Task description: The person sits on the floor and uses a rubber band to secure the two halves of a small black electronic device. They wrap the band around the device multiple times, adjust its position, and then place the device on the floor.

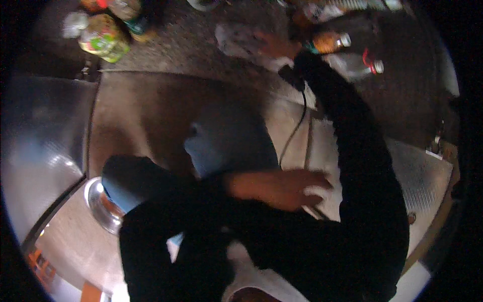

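My left arm crosses in front of me, and my left hand (284, 190) is over on the right side. Its fingers are curled round a small white thing (317, 192) whose kind I cannot make out. Just below them a thin pale strip shows against the dark sleeve. My right arm stretches far forward. At its end my right hand (278, 46) lies on or beside a crumpled clear plastic bag (234, 39). Blur hides how its fingers are set. A black device (292, 78) with a cable sits at the right wrist.
A bottle with orange contents (329, 43) and a clear bottle with a red handle (371, 65) lie right of my right hand. A knotted food bag (104, 38) stands far left. A metal bowl (98, 204) is beside my knee. Raised metal plates (45, 121) flank the floor.
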`<state>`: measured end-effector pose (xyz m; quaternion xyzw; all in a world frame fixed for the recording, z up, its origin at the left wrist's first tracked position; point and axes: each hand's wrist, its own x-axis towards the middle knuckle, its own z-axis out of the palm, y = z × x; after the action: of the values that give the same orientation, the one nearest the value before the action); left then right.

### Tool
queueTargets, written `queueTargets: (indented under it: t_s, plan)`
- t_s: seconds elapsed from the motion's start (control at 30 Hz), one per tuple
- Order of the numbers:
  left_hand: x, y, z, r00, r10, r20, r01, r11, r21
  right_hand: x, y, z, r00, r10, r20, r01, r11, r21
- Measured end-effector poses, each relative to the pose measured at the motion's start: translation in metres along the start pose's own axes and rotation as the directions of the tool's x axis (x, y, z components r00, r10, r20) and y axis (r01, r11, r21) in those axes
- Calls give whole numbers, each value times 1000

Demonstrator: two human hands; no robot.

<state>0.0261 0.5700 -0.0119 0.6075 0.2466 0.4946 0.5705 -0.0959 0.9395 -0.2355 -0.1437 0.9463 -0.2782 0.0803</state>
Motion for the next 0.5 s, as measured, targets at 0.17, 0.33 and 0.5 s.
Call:
queueTargets:
  t_s: [0.17,0.33,0.5]
  plan:
    - [-174,75,-27,860,-423,-284,166,760,-628,-59,-23,-8,914,337,225,-261,914,-309]
    - [-250,84,-12,669,-586,-458,299,775,-556,-59,-87,-13,968,242,-60,-247,962,-112]
    - [-216,53,-69,422,-448,-789,250,893,-373,-10,-118,49,837,396,-377,-508,820,-266]
